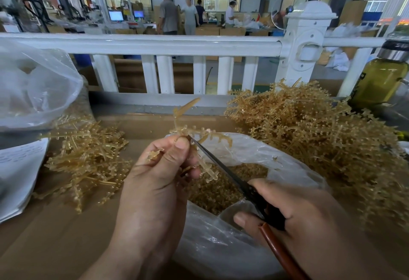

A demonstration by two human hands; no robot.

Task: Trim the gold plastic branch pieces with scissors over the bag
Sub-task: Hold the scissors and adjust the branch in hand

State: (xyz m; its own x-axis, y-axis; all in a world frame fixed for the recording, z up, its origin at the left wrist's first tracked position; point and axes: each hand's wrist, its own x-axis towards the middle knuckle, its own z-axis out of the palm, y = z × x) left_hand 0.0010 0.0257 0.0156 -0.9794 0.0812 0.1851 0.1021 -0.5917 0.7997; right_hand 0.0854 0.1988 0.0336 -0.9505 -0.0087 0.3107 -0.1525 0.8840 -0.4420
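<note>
My left hand (159,173) pinches a gold plastic branch piece (188,129) between thumb and fingers and holds it above the open clear plastic bag (287,169). My right hand (294,211) grips the scissors (223,169) by their brown handles. The dark blades point up and left, and their tips meet the branch right beside my left thumb. Small gold cut-off bits (221,186) fill the bottom of the bag under the blades.
A big heap of gold branches (314,129) lies at the right, a flatter pile (88,158) at the left, both on brown cardboard (55,235). Another plastic bag (33,85) stands far left, a bottle (378,76) far right. A white railing (155,45) runs behind, with people beyond it.
</note>
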